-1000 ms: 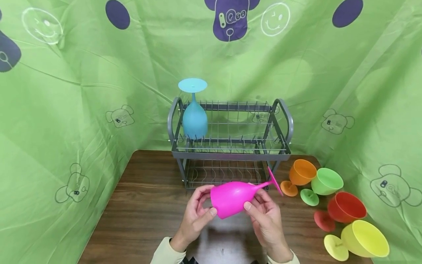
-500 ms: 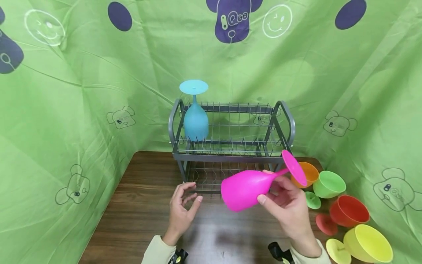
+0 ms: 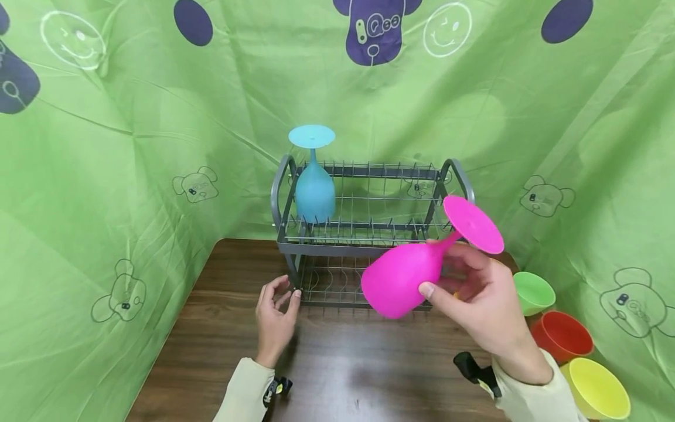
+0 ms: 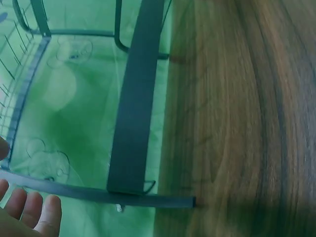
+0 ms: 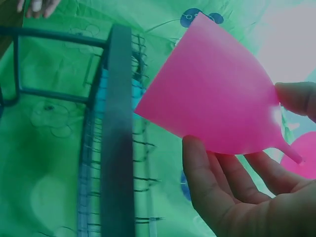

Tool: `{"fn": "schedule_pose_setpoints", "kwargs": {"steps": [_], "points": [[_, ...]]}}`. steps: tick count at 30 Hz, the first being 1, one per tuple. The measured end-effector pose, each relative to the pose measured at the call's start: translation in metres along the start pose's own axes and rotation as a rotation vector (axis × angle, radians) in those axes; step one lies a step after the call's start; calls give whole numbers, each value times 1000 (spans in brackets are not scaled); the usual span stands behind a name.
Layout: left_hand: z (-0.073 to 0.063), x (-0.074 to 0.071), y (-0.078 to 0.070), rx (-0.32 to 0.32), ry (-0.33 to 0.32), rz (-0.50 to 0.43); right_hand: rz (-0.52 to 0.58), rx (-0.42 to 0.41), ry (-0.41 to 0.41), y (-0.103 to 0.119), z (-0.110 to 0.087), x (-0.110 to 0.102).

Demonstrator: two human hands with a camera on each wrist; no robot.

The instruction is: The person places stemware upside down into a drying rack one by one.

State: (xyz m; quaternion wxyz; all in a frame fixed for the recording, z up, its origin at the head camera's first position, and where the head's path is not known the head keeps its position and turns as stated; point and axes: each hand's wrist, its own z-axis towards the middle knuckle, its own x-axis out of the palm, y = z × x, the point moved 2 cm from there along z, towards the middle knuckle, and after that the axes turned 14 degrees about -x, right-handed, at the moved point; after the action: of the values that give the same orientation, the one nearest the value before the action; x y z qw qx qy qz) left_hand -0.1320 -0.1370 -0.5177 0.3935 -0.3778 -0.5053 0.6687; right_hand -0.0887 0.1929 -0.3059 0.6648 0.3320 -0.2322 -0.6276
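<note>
A bright pink plastic wine glass [image 3: 402, 276] is tilted in the air before the dish rack, its rim down to the left and its foot up to the right. My right hand [image 3: 487, 308] holds it around the lower bowl near the stem; the right wrist view shows thumb and fingers on opposite sides of the pink bowl [image 5: 212, 94]. Loosely bent and holding nothing, my left hand [image 3: 276, 323] is by the front left corner of the grey two-tier dish rack [image 3: 348, 249]. Whether its fingertips touch the rack, I cannot tell.
An upside-down blue wine glass [image 3: 315, 196] stands at the left of the rack's top tier. Green [image 3: 534, 293], red [image 3: 563, 335] and yellow [image 3: 598, 388] goblets lie along the table's right side; an orange one is mostly hidden behind my right hand. Green cloth [image 3: 132, 205] surrounds the table.
My left hand let go of the pink wine glass and moved left to the rack's corner. My right hand carried the glass up and right, towards the rack, tipping its foot higher.
</note>
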Motion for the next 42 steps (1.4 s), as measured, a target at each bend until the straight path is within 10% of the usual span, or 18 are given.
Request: {"fn": "schedule_pose_setpoints", "kwargs": {"steps": [18, 42], "points": [[38, 12, 54, -140, -12, 0, -308, 151, 125, 1, 105, -4], [50, 14, 58, -118, -58, 198, -481, 297, 250, -55, 172, 21]]}}
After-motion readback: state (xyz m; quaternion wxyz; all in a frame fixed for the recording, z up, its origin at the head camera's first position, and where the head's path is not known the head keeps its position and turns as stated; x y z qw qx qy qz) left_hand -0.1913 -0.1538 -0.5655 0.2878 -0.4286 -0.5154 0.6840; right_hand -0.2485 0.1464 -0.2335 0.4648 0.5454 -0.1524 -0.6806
